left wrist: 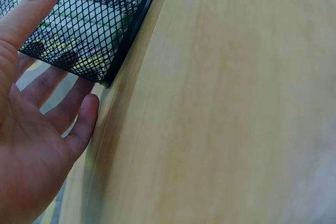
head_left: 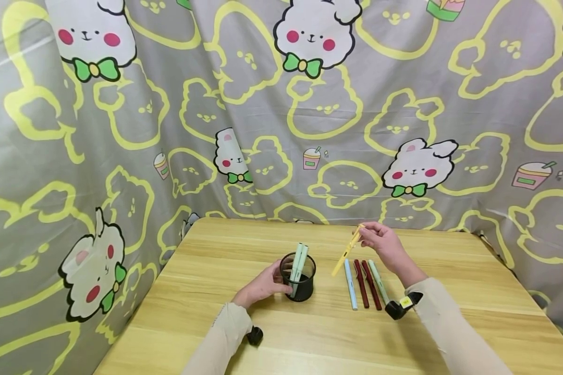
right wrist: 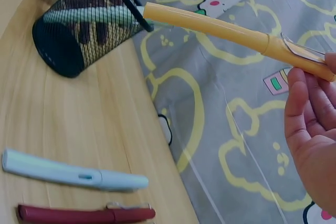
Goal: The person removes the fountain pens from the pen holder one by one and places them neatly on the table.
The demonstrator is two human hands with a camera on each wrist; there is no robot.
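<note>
While a grey cloth (head_left: pixel 262 114) printed with yellow outlines and white rabbits hangs behind and around the wooden tabletop (head_left: pixel 450 323), four pens lie side by side near the tabletop's middle, a little toward its right edge: a light blue pen (head_left: pixel 350 291), two dark red pens (head_left: pixel 366 286) and a pale green pen (head_left: pixel 379 284), all roughly parallel and pointing from the near edge toward the far edge. Left of them, about midway across the tabletop, stands a black mesh pen cup (head_left: pixel 298 277) holding two pale green pens (head_left: pixel 298 263) that lean upright inside it. Nothing lies between the cup and the row of pens. The left hand (head_left: pixel 262 286) rests against the cup's left side, its fingers relaxed and nearly straight along the mesh wall, the thumb up near the rim as the left wrist view shows; the fingers touch the cup without wrapping fully round it. The right hand (head_left: pixel 384 245) is raised above the far ends of the lying pens and pinches a yellow pen (head_left: pixel 347 252) by its capped end between thumb and fingertips, the other fingers loosely spread. This yellow pen hangs tilted in the air, its free end slanting down and left toward the cup, apart from the tabletop and just beside the light blue pen's far end.
</note>
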